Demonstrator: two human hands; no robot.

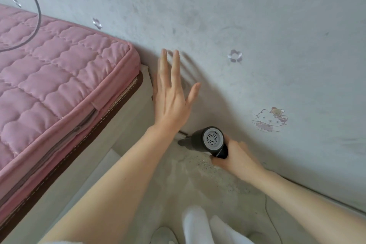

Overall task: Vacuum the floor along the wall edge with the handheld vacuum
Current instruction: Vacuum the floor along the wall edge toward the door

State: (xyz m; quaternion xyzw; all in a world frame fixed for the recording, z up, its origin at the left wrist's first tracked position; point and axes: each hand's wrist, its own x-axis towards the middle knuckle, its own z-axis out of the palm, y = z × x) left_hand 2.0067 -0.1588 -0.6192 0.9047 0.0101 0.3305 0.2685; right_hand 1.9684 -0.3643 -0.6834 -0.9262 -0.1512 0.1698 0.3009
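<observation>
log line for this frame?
phase: vacuuming wall edge | right hand: grips handheld vacuum, nozzle at floor-wall corner | left hand: open, against wall

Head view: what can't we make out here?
- Vacuum nozzle: hidden behind its own body, so floor contact is unclear.
- Right hand grip: fingers tucked behind the handle.
- Left hand: wall contact not clear from this angle.
- Cable: both ends cut off by the frame's edges.
- Feet: cut off by the bottom edge.
</observation>
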